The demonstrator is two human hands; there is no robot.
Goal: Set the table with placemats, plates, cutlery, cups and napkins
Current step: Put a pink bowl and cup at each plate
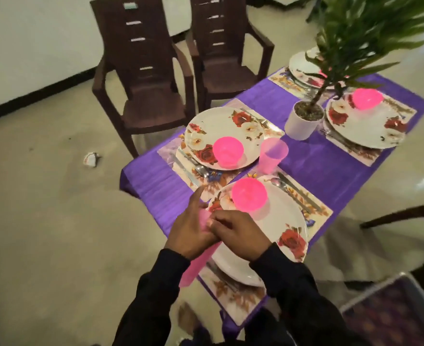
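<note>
A purple-clothed table carries floral placemats, each with a rose-patterned white plate and an upturned pink bowl. The near plate holds a pink bowl; a knife and spoon lie to its right. My left hand and my right hand meet over the plate's left rim, both gripping a stack of translucent pink cups that slants down to the left. One pink cup stands upright beside the left far plate.
A white pot with a green plant stands mid-table. Two brown plastic chairs stand at the far side, another chair arm at right. A crumpled paper scrap lies on the floor. A patterned tray edge shows bottom right.
</note>
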